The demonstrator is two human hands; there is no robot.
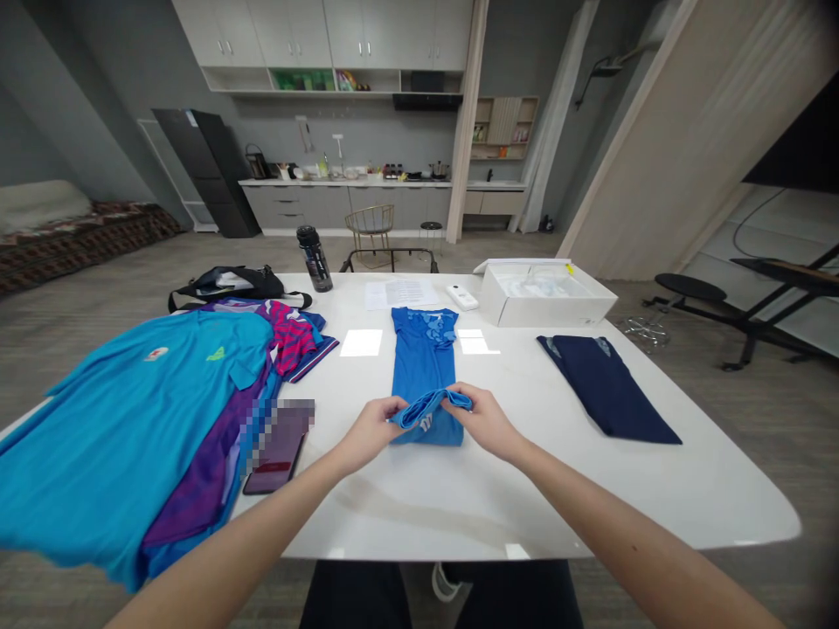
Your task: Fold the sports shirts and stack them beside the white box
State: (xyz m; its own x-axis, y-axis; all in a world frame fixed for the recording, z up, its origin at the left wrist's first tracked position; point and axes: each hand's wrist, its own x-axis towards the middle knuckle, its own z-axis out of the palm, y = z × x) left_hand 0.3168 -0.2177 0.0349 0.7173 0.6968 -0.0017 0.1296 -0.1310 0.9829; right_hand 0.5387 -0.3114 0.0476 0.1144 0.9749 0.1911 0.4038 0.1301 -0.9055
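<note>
Left hand (370, 434) and right hand (483, 422) hold a blue shirt's folded edge (429, 407), fingertips hidden.

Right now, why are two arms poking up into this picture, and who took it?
A camera worn on a person's head took this picture, so you see what they see, looking down. The arms are theirs. Their left hand and right hand hold the turned-over end of a blue shirt lying on a white table. A pile of shirts lies to the left, a navy garment to the right, and a white box farther away.
</note>
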